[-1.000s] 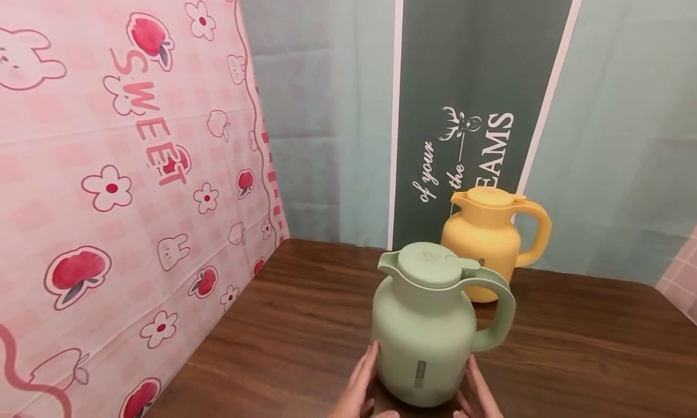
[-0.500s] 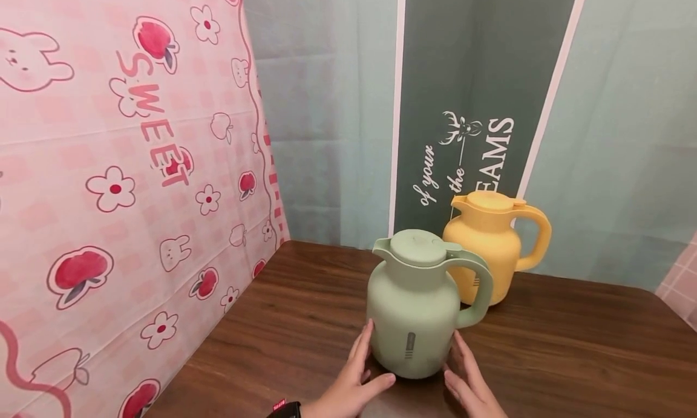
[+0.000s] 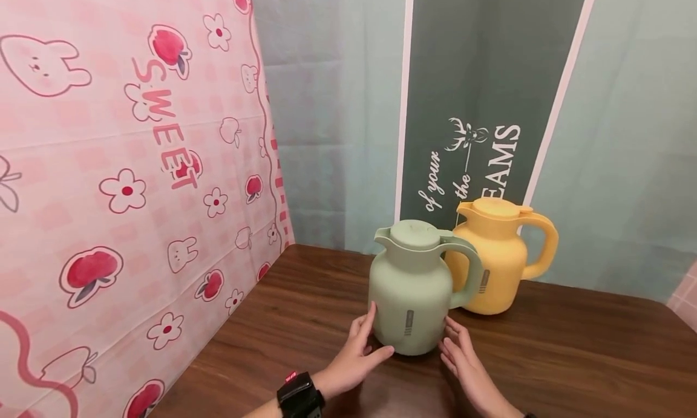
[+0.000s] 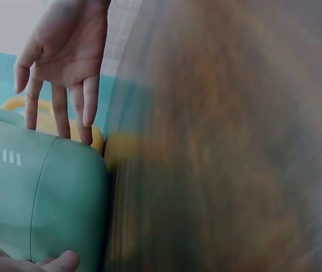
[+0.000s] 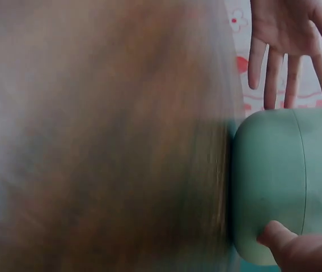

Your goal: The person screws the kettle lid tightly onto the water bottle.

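A pale green thermos jug [image 3: 411, 291] stands upright on the wooden table, its spout to the left and its handle to the right. My left hand [image 3: 354, 357] lies along its lower left side, fingers extended and thumb apart at the front. On the lower right, my right hand [image 3: 463, 360] has straight fingertips against the jug's side. The right wrist view shows a right-hand finger [image 5: 277, 232] touching the green body near its base. A matching yellow thermos jug [image 3: 492, 261] is just behind and to the right, partly covered by the green handle.
The brown wood-grain table [image 3: 572, 351] ends at a teal and dark green curtain [image 3: 348, 133] printed with white lettering. A pink cloth [image 3: 136, 224] with apples, flowers and rabbits hangs along the left edge. A black band [image 3: 299, 397] is on my left wrist.
Both hands and the green jug between them have moved away from me, toward the back of the table. The green jug now stands nearly beside the yellow one, which has stayed in place.
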Available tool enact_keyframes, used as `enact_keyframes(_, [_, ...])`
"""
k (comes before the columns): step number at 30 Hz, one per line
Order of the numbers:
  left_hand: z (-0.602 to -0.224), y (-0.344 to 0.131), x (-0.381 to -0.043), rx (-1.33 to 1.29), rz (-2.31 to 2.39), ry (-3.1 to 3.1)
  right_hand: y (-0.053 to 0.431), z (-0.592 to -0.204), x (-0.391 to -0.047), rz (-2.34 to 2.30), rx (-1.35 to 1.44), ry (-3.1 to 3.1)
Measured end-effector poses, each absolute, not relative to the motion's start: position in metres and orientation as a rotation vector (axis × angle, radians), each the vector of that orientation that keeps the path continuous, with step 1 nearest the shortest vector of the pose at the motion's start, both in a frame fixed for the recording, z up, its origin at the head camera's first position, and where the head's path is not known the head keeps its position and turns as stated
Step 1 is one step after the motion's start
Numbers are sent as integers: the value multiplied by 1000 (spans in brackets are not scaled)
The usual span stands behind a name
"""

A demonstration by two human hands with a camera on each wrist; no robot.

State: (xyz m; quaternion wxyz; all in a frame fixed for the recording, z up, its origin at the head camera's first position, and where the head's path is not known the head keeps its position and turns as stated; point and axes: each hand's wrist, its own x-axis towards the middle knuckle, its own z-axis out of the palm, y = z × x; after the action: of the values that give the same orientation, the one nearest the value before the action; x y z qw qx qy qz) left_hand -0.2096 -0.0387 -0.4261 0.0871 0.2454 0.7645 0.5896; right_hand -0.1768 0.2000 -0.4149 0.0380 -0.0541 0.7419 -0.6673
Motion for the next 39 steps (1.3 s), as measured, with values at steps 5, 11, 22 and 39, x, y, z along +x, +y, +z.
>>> enact_keyframes(5, [-428,-37,-227,649,1748,2337,198,-415,-188,-2009,-152,2284])
enact_keyframes(11, [-428,-34,-242,598,1777,2369,193,-415,-199,-1979,-168,2295])
enact_keyframes(22, [-426,-23,-263,442,1942,2248,188,-416,-227,-2021,-165,2210])
enact_keyframes(39, [-426,-16,-287,281,2190,2090,181,-416,-264,-2162,-171,2029])
